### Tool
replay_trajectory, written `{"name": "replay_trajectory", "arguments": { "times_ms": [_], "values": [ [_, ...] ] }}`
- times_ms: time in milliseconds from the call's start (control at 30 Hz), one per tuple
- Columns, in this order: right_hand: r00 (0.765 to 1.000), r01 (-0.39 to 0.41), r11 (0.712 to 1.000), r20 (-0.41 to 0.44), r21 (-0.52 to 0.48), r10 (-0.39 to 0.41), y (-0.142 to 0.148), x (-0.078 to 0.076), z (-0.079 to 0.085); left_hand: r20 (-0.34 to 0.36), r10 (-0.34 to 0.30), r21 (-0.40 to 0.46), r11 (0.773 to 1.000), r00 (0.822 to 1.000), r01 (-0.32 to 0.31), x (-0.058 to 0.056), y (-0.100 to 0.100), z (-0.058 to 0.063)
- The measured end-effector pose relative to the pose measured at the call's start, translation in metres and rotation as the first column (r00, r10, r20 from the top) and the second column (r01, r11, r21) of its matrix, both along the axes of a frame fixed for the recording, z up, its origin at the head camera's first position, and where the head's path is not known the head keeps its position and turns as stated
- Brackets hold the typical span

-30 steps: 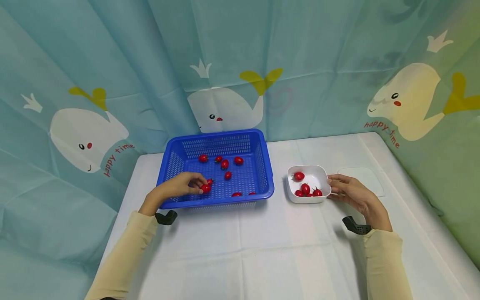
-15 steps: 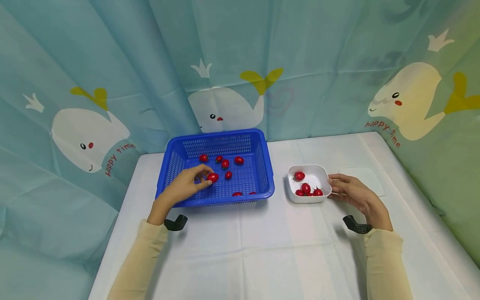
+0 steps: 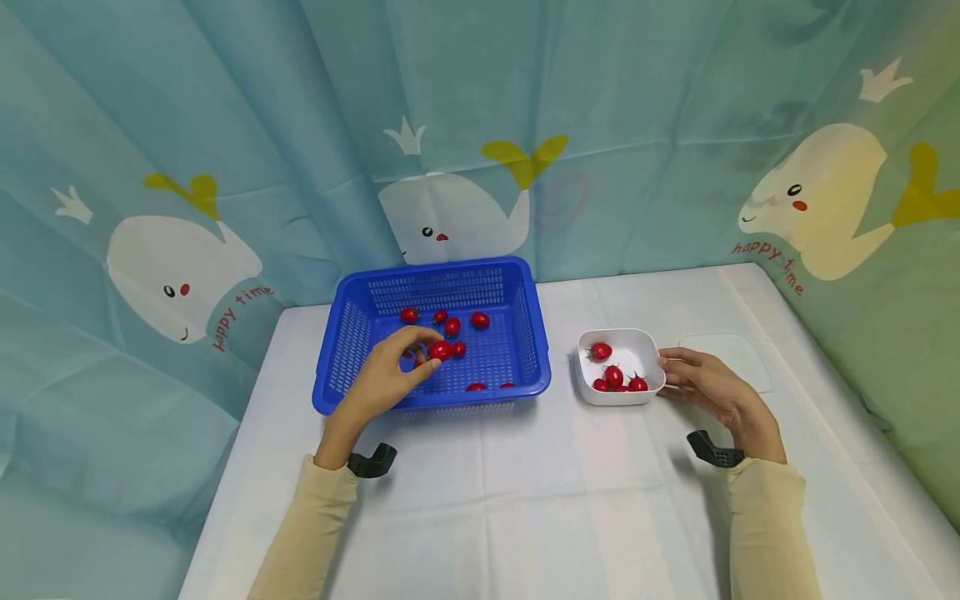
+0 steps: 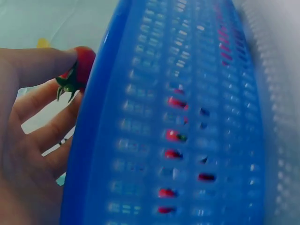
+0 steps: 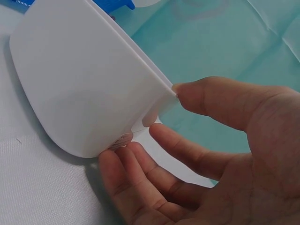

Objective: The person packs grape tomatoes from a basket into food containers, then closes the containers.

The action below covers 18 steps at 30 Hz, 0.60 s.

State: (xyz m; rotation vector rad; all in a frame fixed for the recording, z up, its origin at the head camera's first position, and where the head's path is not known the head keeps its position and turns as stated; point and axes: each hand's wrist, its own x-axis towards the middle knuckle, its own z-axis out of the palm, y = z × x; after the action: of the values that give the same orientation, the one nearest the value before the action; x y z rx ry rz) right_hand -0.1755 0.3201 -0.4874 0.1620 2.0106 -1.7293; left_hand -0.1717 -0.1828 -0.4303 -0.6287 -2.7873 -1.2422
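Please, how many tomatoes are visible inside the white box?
5 visible in the white box: one far-left tomato; along the near wall, a left tomato, a middle tomato, a tomato sliver, a right tomato. That wall may hide more.

a white-draped table (image 3: 525,500) is bearing three pieces: a blue basket (image 3: 528,333) is sitting along the far edge, beside the far left corner; a white box (image 3: 618,399) is standing to its right, well in from the right edge; a pale flat panel (image 3: 742,358) is lying between box and right edge.
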Motion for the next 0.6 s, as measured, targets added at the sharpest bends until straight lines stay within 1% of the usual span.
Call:
{"name": "replay_trajectory", "arguments": {
  "times_ms": [133, 267, 433, 600],
  "values": [
    [1.0, -0.002, 1.0, 0.0, 0.015, 0.002, 0.0, 0.0, 0.001, -0.033, 0.001, -0.007, 1.0, 0.999, -0.002, 0.005, 0.013, -0.001],
    [1.0, -0.004, 1.0, -0.002, 0.014, 0.004, 0.0, 0.0, 0.001, -0.06, -0.011, -0.005, 1.0, 0.998, 0.011, 0.009, 0.026, 0.0],
    [1.0, -0.009, 1.0, -0.005, 0.024, 0.009, 0.001, -0.001, -0.001, -0.09, -0.053, 0.014, 0.998, 0.995, 0.055, 0.011, 0.043, 0.0],
    [1.0, -0.013, 0.999, -0.016, 0.035, 0.014, 0.001, 0.0, -0.001, -0.132, -0.1, 0.03, 0.994, 0.986, 0.105, 0.011, 0.061, 0.001]
  ]
}}
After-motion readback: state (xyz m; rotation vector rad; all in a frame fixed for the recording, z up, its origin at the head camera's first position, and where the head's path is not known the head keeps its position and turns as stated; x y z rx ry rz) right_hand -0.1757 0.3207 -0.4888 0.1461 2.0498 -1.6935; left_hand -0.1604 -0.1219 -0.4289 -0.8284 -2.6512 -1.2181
